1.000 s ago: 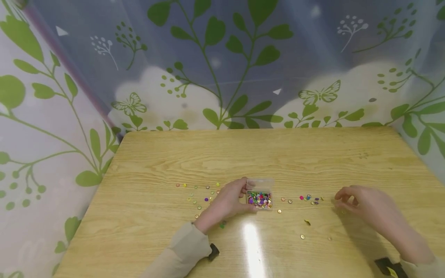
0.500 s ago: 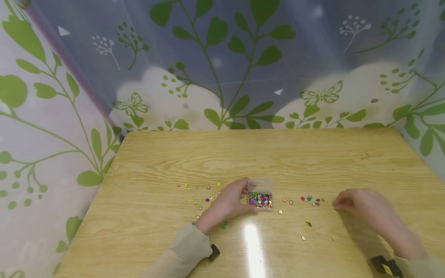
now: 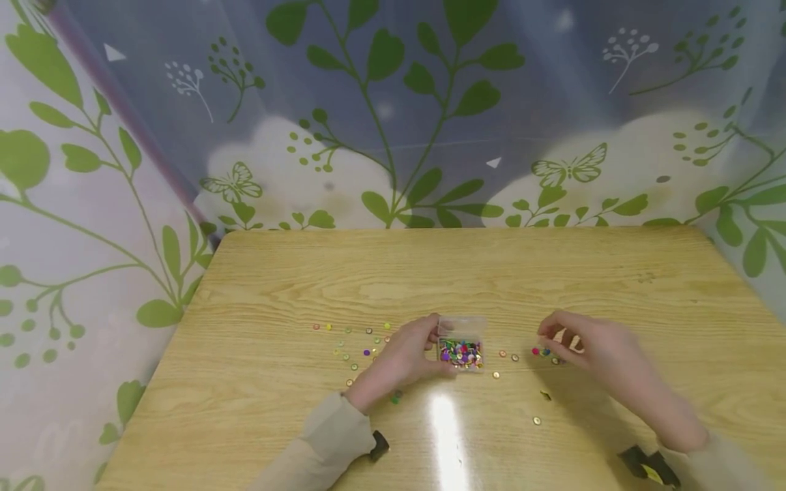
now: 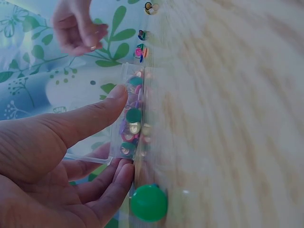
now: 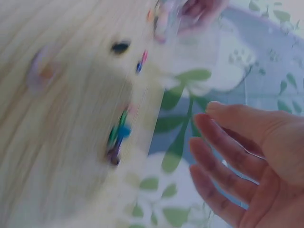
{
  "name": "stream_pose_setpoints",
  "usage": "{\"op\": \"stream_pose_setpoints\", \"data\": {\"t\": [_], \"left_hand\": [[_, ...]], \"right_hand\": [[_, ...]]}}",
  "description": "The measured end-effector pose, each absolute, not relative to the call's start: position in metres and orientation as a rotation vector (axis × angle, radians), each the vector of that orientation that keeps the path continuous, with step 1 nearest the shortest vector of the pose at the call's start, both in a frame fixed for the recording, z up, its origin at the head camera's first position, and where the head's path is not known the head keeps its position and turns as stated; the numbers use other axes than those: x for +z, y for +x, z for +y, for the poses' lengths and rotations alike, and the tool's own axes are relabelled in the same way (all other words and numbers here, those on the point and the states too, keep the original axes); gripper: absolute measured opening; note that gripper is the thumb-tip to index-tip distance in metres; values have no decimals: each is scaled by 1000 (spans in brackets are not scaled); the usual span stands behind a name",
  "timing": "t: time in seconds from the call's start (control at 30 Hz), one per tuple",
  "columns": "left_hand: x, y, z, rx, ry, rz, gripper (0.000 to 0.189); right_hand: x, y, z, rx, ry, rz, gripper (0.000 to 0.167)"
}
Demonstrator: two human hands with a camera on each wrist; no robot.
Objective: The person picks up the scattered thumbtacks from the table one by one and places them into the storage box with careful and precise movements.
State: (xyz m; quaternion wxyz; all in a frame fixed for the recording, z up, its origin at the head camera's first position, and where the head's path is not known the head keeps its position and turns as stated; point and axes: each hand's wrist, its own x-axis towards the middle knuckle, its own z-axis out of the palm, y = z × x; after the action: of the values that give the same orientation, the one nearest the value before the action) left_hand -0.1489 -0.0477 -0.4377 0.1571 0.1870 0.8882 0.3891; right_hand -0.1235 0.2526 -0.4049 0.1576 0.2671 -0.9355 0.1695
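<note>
My left hand (image 3: 402,351) grips a small clear plastic box (image 3: 462,367) on the table, thumb at its near side and fingers behind. Its lid (image 3: 463,324) is raised at the back. Many-coloured thumbtacks (image 3: 463,351) fill it. In the left wrist view the thumb (image 4: 95,116) presses the box's side. To the right, my right hand (image 3: 592,348) is in the air above a small cluster of thumbtacks (image 3: 536,352), thumb and forefinger together; a tiny shiny bit, apparently a thumbtack (image 4: 93,48), shows at its fingertips. The right wrist view is blurred.
Loose thumbtacks (image 3: 353,367) lie scattered left of the left hand, and one green tack (image 4: 149,203) lies close to it. A few more, such as a gold-rimmed tack (image 3: 537,421), lie right of the box. A leaf-patterned curtain (image 3: 393,136) hangs behind the wooden table (image 3: 393,273).
My right hand dips to the table at the right, its fingertips closing together, then lifts and moves left towards the box. The left hand and the box stay in place.
</note>
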Motion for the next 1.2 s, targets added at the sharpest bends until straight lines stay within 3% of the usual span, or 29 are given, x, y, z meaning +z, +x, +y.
{"op": "stream_pose_setpoints", "data": {"t": [0.3,0.6,1.2], "left_hand": [[-438,-149,-48,1102,529,2546,60],[-437,-149,-48,1079,536,2560,62],[-438,-149,-48,1082,530,2569,61]], "right_hand": [[-399,-132,204,601,977,-2480,28],[-402,-137,177,666,957,-2429,35],[-398,-129,208,646,910,-2399,30]]}}
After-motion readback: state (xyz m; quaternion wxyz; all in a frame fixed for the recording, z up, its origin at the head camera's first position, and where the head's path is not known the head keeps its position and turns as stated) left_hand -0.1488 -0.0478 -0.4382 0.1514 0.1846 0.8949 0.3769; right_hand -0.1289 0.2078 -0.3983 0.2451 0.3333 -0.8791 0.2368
